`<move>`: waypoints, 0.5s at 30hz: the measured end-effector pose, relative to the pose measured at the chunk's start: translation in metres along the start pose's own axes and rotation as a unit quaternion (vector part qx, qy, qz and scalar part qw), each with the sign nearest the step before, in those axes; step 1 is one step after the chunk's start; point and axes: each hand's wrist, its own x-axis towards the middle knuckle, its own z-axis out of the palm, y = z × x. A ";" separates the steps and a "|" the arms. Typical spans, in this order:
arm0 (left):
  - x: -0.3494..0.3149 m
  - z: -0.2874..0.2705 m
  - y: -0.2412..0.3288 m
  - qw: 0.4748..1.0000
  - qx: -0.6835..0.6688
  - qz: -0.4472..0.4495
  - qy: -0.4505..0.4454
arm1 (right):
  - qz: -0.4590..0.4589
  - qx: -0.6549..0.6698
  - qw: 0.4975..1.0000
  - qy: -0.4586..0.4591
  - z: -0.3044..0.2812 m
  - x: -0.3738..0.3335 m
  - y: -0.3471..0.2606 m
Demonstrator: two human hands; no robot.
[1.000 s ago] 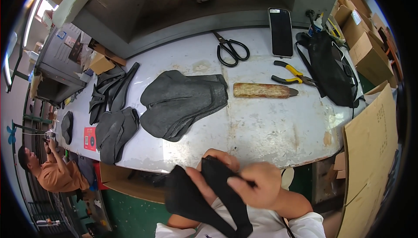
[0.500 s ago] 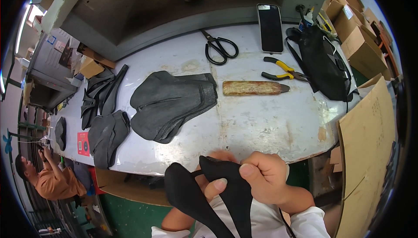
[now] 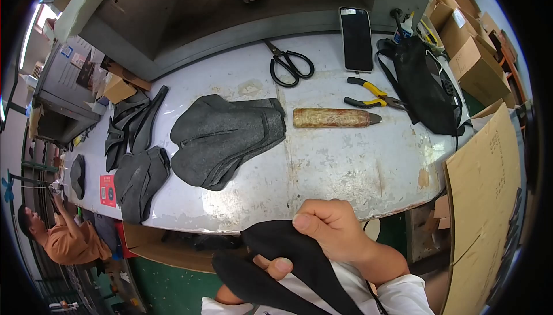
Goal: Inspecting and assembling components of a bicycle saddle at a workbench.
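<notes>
In front of my body, past the table's near edge, a soft black fabric-like piece [image 3: 294, 244] spreads into two long lobes. My right hand [image 3: 337, 228] pinches its upper edge between thumb and curled fingers. The thumb of my left hand [image 3: 277, 268] shows in the gap between the lobes, pressing on the black material; its other fingers are hidden beneath. On the white table [image 3: 322, 171] lies a stack of grey-black cut pieces [image 3: 222, 136], with more dark pieces [image 3: 144, 176] to its left.
Toward the far side lie black-handled scissors [image 3: 290, 67], a phone [image 3: 357, 41], yellow-black pliers [image 3: 374, 96] and a tape-wrapped blade tool [image 3: 334, 118]. A black bag [image 3: 429, 87] sits at the right. Cardboard [image 3: 481, 200] stands beside the table. Another person [image 3: 72, 237] is at far left.
My right hand has shifted slightly left, still pinching the black piece. The lobe under my left thumb has dropped lower, and the other lobe's tip has swung left.
</notes>
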 end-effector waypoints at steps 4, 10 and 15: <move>0.002 -0.001 0.005 1.000 -0.004 0.008 0.010 | 0.026 0.023 0.998 0.046 0.006 -0.004 0.005; 0.011 -0.016 -0.002 0.993 0.050 0.108 0.020 | 0.158 0.011 0.981 -0.108 -0.011 -0.037 0.010; 0.011 -0.007 -0.007 0.997 -0.062 0.025 0.034 | 0.142 0.073 0.982 -0.102 -0.025 -0.053 0.026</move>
